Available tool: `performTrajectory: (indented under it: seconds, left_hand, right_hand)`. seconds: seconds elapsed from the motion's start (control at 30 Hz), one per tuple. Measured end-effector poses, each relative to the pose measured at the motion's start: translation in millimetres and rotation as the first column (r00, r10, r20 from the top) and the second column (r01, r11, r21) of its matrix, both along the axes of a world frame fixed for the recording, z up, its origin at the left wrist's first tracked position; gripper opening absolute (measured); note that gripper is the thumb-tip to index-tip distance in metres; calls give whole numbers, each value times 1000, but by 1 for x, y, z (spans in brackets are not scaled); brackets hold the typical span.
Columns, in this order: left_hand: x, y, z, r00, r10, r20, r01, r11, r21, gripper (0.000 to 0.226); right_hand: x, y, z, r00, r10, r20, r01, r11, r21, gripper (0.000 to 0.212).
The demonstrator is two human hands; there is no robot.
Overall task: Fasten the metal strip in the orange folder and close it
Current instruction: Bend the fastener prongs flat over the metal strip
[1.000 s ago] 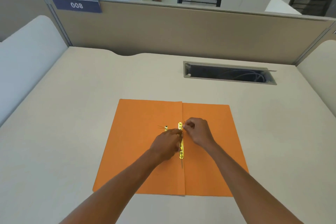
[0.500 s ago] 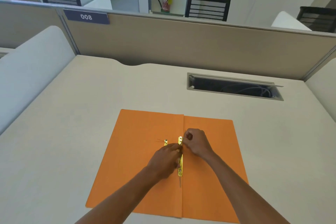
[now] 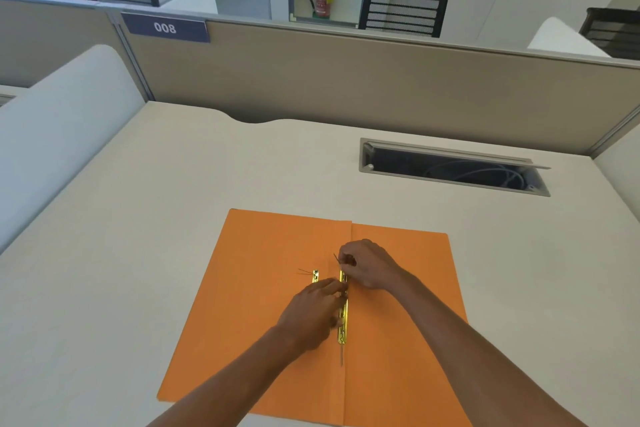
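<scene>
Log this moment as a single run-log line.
folder: orange folder open flat on desk | left hand on metal strip at the fold | right hand pinching thin prong | fastening unfinished

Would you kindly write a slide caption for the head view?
Both hands, left hand and right hand, work the metal strip at the open orange folder spine.

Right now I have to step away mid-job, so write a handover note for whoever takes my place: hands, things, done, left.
Left hand: pressing on the metal strip near its middle.
Right hand: pinching a thin prong at the strip's far end.
Orange folder: open flat on the desk, strip lying along the centre fold. A second small brass piece lies just left of it.
Done: strip placed on the fold.
Left: fasten the prongs, then close the folder.
</scene>
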State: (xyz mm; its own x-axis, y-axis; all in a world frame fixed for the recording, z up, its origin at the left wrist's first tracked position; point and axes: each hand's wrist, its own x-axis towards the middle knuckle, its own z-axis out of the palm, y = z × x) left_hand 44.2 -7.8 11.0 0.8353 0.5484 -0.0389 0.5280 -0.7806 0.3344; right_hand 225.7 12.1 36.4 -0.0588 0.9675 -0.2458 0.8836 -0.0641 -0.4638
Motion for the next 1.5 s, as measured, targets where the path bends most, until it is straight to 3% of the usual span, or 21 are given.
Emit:
performTrajectory:
  seconds: [0.2, 0.4, 0.5, 0.7, 0.77, 0.9, 1.0, 1.13, 1.27, 1.33, 1.43, 1.5]
  left_hand:
    - [0, -1, 0, 1000, 24, 6, -24, 999, -45, 37]
    - [-4, 0, -4, 998, 51, 24, -49, 995, -82, 36]
    - [-4, 0, -4, 999, 51, 16, -49, 994, -93, 34]
    - [-5, 0, -3, 999, 52, 12, -50, 994, -99, 35]
    - [-5, 0, -3, 998, 52, 20, -50, 993, -104, 36]
    - [-5, 0, -4, 998, 56, 24, -53, 992, -111, 40]
    - [-5, 0, -5, 998, 57, 24, -54, 992, -110, 39]
    - [-5, 1, -6, 997, 72, 35, -67, 991, -119, 40]
    - [-6, 1, -5, 995, 85, 48, -77, 987, -143, 41]
    - [-6, 1, -6, 993, 102, 61, -90, 982, -168, 43]
    - [-5, 1, -5, 989, 126, 75, -109, 973, -202, 44]
    - [-5, 0, -4, 988, 135, 72, -117, 970, -215, 46]
  right_hand:
    - [0, 17, 11, 995, -94, -25, 91, 993, -79, 8]
    - [-7, 25, 14, 996, -78, 47, 85, 983, -163, 10]
    - [-13, 25, 10, 987, -146, 70, 155, 976, -155, 4]
    - [-28, 21, 3, 950, -273, 154, 288, 953, -89, 24]
    - [-26, 21, 2, 936, -327, 130, 341, 934, -107, 18]
    - [-18, 22, 2, 898, -439, 27, 438, 887, -147, 42]
    - [-14, 18, 7, 884, -464, -58, 449, 877, -170, 17]
    - [-3, -7, 6, 864, -476, -166, 477, 878, -36, 13]
    - [11, -64, -6, 870, -481, -105, 492, 850, 188, 10]
    - [18, -96, -16, 881, -473, -16, 459, 845, 275, 22]
    - [21, -124, -31, 913, -397, 88, 371, 902, 220, 51]
    - [16, -128, -38, 941, -318, 120, 291, 936, 199, 58]
